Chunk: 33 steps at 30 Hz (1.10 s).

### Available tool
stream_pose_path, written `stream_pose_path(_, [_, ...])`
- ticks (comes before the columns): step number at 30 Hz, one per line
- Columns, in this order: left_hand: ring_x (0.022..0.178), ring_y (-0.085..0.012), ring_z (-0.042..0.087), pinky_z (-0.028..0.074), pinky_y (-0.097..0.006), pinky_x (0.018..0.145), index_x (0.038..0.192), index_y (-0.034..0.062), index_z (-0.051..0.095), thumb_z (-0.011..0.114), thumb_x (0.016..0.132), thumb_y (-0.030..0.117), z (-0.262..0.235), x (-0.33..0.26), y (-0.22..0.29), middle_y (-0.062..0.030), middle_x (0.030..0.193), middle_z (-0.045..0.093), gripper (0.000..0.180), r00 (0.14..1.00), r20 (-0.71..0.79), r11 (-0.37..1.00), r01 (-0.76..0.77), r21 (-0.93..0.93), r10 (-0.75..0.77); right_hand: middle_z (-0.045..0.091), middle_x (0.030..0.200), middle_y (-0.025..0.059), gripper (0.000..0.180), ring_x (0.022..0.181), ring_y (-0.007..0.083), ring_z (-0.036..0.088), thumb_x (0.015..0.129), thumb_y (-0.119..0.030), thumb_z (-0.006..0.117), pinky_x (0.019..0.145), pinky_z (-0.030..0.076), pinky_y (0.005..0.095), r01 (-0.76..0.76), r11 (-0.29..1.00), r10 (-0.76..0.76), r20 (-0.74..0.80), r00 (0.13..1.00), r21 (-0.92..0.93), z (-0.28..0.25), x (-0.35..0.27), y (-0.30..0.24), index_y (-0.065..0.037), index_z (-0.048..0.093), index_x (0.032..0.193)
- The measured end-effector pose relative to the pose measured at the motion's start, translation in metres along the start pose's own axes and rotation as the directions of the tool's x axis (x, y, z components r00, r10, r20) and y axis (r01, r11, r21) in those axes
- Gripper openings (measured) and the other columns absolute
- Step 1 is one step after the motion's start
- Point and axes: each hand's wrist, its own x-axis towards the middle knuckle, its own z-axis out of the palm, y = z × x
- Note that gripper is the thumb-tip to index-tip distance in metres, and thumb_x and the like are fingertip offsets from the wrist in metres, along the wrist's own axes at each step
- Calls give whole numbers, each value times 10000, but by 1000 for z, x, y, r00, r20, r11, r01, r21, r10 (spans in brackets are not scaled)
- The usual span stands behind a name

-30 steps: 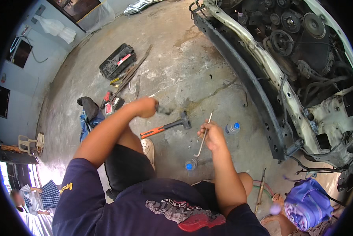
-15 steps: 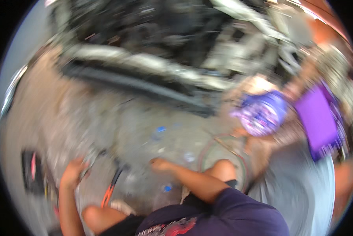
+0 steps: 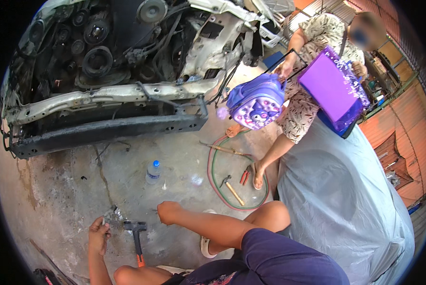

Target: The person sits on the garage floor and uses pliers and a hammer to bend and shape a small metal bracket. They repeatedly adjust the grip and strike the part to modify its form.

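Observation:
My left hand (image 3: pixel 99 233) is at the lower left, its fingers closed on a small greyish metal piece (image 3: pixel 104 221) whose kind I cannot make out. My right hand (image 3: pixel 169 212) is a closed fist low over the concrete, palm side hidden. A thin dark tip (image 3: pixel 154 210) sticks out to its left, and what it belongs to does not show. Between both hands a hammer (image 3: pixel 136 232) with a black head and orange handle lies on the floor. Beyond them stands a clear plastic bottle (image 3: pixel 152 173) with a blue cap.
Ahead is a stripped car front (image 3: pixel 113 99) with its engine exposed. Red and green hoses (image 3: pixel 211 166) loop around a wooden-handled hammer (image 3: pixel 234 193) and red-handled pliers (image 3: pixel 245 176). A person (image 3: pixel 308 42) carries a purple backpack (image 3: pixel 258 102). A grey cover (image 3: pixel 346 190) drapes something at right.
My view has swung rightward and is sharper, so the car front and the person with the bags sit farther left. Both hands stay low, either side of the orange-handled hammer.

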Motion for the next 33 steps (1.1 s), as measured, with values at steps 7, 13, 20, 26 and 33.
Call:
stream_pose_path(7, [962, -188, 671, 530, -307, 869, 1233, -39, 713, 720, 890, 13, -20, -21, -12, -101, 1052, 725, 348, 989, -79, 954, -96, 283, 122, 779, 1081, 177, 203, 1030, 332, 760, 865, -104, 670, 845, 614, 446, 82, 990, -82, 5, 997, -114, 32, 28, -17, -63, 803, 1013])
stream_pose_path(13, [1114, -194, 632, 491, -333, 1013, 1288, -9, 677, 752, 858, -21, 1, -53, 38, -79, 1210, 700, 436, 927, -96, 867, -298, 400, 363, 778, 1106, 171, 220, 1036, 328, 760, 893, -112, 647, 850, 617, 444, 34, 983, -17, 92, 996, -182, 19, 32, -25, -70, 805, 1040])
stream_pose_path(20, [1096, -182, 651, 547, -344, 959, 1241, 11, 670, 793, 892, 55, 65, -73, 113, -92, 1168, 691, 372, 912, -159, 910, -335, 243, 378, 770, 1126, 180, 233, 1050, 336, 753, 918, -124, 621, 890, 605, 432, 45, 981, -30, 77, 997, -190, 27, 33, -26, -65, 797, 1058])
stream_pose_path(26, [967, -174, 686, 592, -307, 830, 1191, 30, 680, 770, 958, 145, 113, -30, 110, -65, 1090, 708, 275, 956, -79, 867, -290, -405, 283, 775, 1112, 171, 248, 1037, 330, 758, 927, -117, 584, 878, 603, 435, 109, 972, -103, 41, 994, -207, 22, 27, -31, -83, 803, 1040])
stream_pose_path(33, [971, -179, 680, 590, -317, 842, 1202, 42, 666, 725, 995, 144, 132, 19, 75, -85, 1101, 709, 238, 986, 63, 820, -95, -564, 157, 779, 1088, 167, 238, 999, 325, 768, 925, -109, 585, 861, 607, 426, 91, 974, -83, 46, 995, -209, 23, 27, -23, -75, 800, 1022])
